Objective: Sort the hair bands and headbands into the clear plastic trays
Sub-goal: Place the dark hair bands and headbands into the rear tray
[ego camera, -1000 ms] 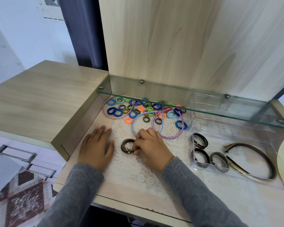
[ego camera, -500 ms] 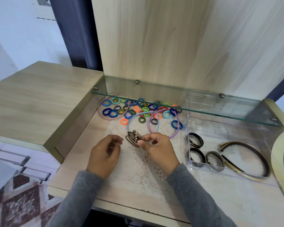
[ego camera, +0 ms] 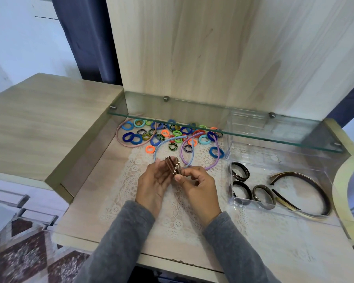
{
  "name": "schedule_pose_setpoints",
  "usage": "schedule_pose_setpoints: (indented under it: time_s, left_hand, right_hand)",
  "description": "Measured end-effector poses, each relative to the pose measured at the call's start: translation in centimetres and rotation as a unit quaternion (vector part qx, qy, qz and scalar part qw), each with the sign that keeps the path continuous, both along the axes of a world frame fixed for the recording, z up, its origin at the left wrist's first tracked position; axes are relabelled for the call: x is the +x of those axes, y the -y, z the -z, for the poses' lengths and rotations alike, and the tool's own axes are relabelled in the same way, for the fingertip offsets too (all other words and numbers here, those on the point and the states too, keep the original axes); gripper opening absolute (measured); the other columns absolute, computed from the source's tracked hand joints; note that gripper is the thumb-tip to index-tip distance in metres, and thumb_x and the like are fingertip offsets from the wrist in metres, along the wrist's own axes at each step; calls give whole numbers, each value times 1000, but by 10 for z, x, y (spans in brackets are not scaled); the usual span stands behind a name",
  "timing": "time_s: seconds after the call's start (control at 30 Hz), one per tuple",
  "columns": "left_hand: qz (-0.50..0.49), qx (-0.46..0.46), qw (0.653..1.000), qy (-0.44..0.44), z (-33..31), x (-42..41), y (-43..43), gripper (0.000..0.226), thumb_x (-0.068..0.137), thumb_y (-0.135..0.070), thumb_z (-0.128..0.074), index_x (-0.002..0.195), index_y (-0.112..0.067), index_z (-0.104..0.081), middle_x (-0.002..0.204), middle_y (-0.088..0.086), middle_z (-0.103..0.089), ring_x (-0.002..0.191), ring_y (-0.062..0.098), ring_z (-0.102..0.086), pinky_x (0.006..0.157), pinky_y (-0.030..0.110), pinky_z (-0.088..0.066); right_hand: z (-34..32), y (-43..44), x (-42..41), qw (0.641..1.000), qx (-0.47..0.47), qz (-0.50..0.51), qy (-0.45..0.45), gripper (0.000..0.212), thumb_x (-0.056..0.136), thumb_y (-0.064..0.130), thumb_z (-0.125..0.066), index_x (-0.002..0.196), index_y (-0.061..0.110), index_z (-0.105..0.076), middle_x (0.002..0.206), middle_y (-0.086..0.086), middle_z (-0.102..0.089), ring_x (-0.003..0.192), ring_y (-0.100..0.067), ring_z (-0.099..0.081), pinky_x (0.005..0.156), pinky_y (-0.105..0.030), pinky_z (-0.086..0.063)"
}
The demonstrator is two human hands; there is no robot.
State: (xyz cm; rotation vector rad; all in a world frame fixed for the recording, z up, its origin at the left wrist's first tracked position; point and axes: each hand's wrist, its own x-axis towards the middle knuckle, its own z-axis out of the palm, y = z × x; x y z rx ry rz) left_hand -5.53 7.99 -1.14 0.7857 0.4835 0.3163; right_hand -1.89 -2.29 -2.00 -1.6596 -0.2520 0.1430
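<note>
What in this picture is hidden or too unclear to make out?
- Head view: how many brown hair bands are in the bunch; they overlap edge-on between the left hand and right hand.
- The rear clear tray: its contents blur behind the glass shelf.
- Far coloured hair ties: the same shelf's edge crosses them.
- The curved object at right: cut off by the frame edge.

Before me: white lace doily [ego camera: 172,219] on the pale wooden desk [ego camera: 94,217]; glass shelf [ego camera: 274,131] above it; wood-grain back panel [ego camera: 213,48]; dark blue curtain [ego camera: 86,37] behind; patterned rug [ego camera: 29,258] at my left
</note>
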Motion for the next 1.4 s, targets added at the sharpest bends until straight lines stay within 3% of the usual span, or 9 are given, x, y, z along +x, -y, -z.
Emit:
schedule_pose_setpoints:
  time_s: [0.07, 0.2, 0.3, 0.4, 0.63, 0.77, 0.93, 1.1, 1.4]
  left_hand:
    - [10, -9, 1000, 21, 2, -1, -1, 45, 79, -33, -54, 108, 0, -65, 104, 12, -72, 92, 19, -68, 82, 25, -56]
    - [23, -9, 999, 47, 0, 2, 2, 31, 88, -25, -51, 100, -1, -66, 103, 14, -72, 92, 19, -69, 74, 24, -57]
    - [34, 58, 997, 46, -1, 6, 12, 32, 93, -22, -45, 95, -3, -71, 104, 13, -72, 96, 18, -69, 75, 21, -55]
    - [30, 114, 991, 54, 1, 6, 18, 36, 95, -24, -43, 99, -1, -70, 107, 13, -72, 105, 20, -66, 80, 21, -53]
    - [35, 60, 996, 61, 3, 6, 11, 35, 89, -24, -49, 102, -2, -73, 114, 15, -69, 109, 25, -64, 83, 25, -55]
    - [44, 39, 996, 67, 2, 5, 9, 33, 88, -24, -50, 98, -6, -75, 115, 14, -68, 104, 23, -66, 79, 25, -56]
    - [56, 32, 996, 68, 0, 6, 8, 33, 89, -26, -49, 97, -8, -76, 115, 12, -69, 104, 21, -66, 78, 24, -56]
    - [64, 12, 995, 69, -3, 6, 8, 34, 86, -26, -49, 93, -7, -76, 110, 10, -71, 95, 16, -69, 71, 22, -57]
    - [71, 22, 995, 69, 2, 5, 6, 29, 86, -19, -51, 100, -10, -75, 116, 11, -69, 106, 18, -66, 82, 24, -56]
  right_hand:
    - [4, 0, 1, 1000, -1, -1, 15, 20, 76, 7, -75, 75, 26, -69, 90, 0, -61, 89, -19, -57, 78, -24, -46]
    - [8, -1, 6, 999, 1, -12, 44, 15, 77, 8, -74, 79, 21, -70, 90, 1, -59, 94, -21, -55, 82, -29, -43]
    - [13, 0, 9, 999, 21, -18, 44, 13, 78, 5, -73, 78, 18, -70, 91, 1, -60, 96, -21, -56, 89, -36, -46]
    - [15, 2, 11, 997, 71, -28, 30, 13, 75, 12, -73, 74, 26, -70, 90, 3, -61, 96, -25, -58, 89, -43, -48]
    - [21, 5, 14, 993, 88, -78, 12, 10, 71, 27, -74, 80, 22, -72, 95, 1, -61, 99, -29, -59, 90, -57, -46]
    - [19, 8, 13, 994, 74, -80, 26, 20, 73, 29, -74, 82, 12, -71, 93, -6, -60, 95, -27, -58, 88, -54, -47]
    - [17, 11, 14, 993, 71, -84, 37, 13, 77, 22, -72, 86, 13, -73, 94, -14, -59, 90, -34, -55, 80, -50, -47]
    - [21, 10, 15, 995, 53, -75, 45, 14, 74, 28, -72, 82, 16, -72, 91, -10, -60, 90, -32, -55, 81, -48, -45]
    - [19, 12, 14, 994, 69, -80, 37, 13, 75, 19, -75, 86, 13, -74, 91, -10, -59, 83, -30, -54, 75, -37, -46]
